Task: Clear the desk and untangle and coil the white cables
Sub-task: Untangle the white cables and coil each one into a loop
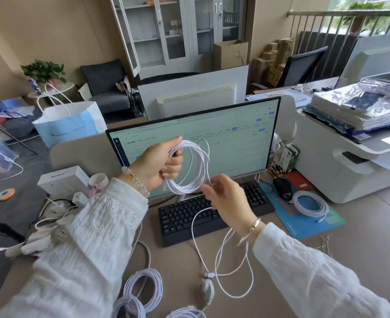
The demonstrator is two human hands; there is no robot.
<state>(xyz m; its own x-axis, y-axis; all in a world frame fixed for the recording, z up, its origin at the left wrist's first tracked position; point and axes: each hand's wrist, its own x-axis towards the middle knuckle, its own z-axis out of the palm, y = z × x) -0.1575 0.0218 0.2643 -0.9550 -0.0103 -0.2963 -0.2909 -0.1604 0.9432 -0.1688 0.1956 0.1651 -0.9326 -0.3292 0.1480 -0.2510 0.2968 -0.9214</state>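
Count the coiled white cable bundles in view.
5, maybe more hidden: one in the left hand, one on the blue mat, three at the bottom edge, two partly cut off.

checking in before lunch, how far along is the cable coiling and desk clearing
Done: one coiled cable lies on the blue mat, and more coils lie at the near desk edge.

In hand: the left hand holds a part-wound coil; the right hand feeds its loose tail.

Left: winding that tail, plus the adapters and cables at left.
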